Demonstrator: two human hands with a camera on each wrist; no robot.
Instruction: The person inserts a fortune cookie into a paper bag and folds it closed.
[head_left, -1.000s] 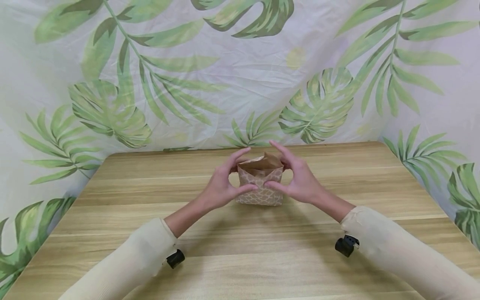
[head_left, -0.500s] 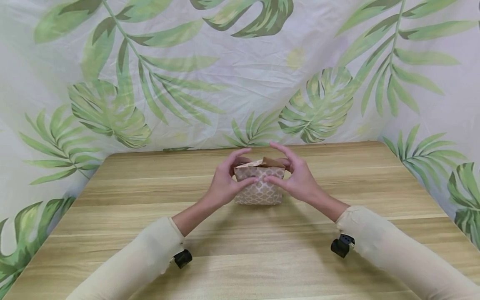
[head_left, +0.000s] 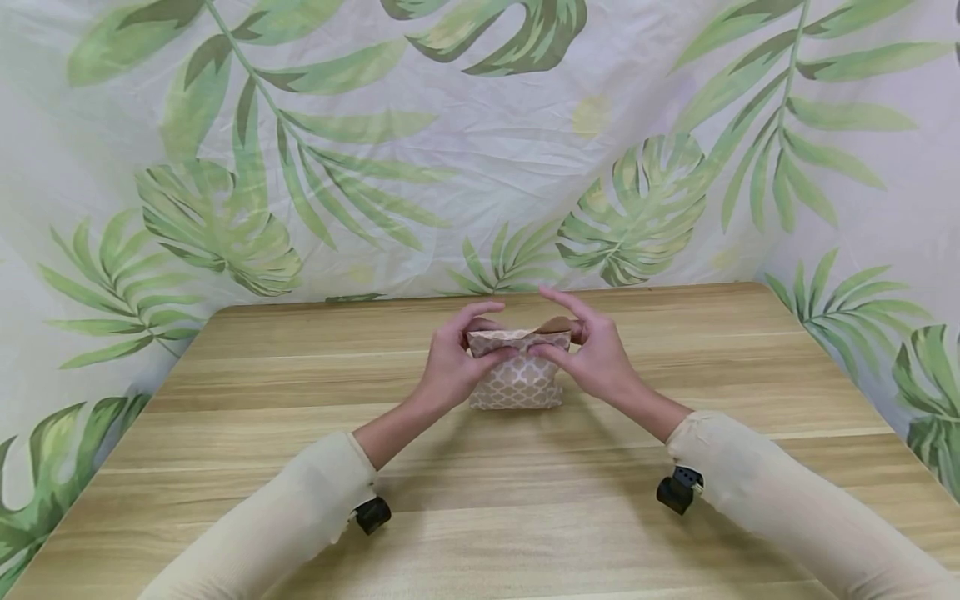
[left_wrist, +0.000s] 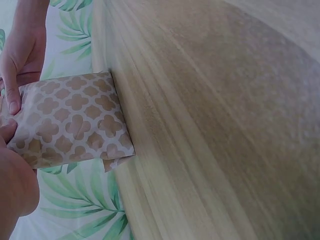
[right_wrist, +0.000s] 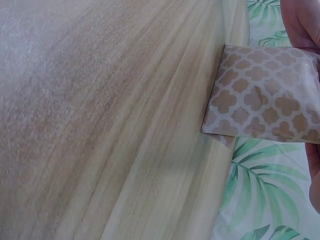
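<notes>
A small brown paper bag (head_left: pixel 517 385) with a white lattice pattern stands on the table toward its far side. Its top edge is pressed together and partly folded toward the person, with a brown flap raised at the right. My left hand (head_left: pixel 455 358) grips the bag's upper left, thumb on the front and fingers behind. On the upper right, my right hand (head_left: pixel 597 354) grips it the same way, index finger raised. Both wrist views show the patterned front of the paper bag (left_wrist: pixel 75 120) (right_wrist: pixel 265 95). The fingers behind the bag are mostly hidden.
The wooden table (head_left: pixel 480 517) extends around the bag on all sides. Behind it hangs a white cloth with green leaves (head_left: pixel 480 167), close to the table's far edge. Small black cameras (head_left: pixel 372 515) hang under both sleeves.
The bag's mouth was open at first; its top edges have come together and folded toward the person. Both forearms have shifted slightly inward. The bag's base has stayed in place.
</notes>
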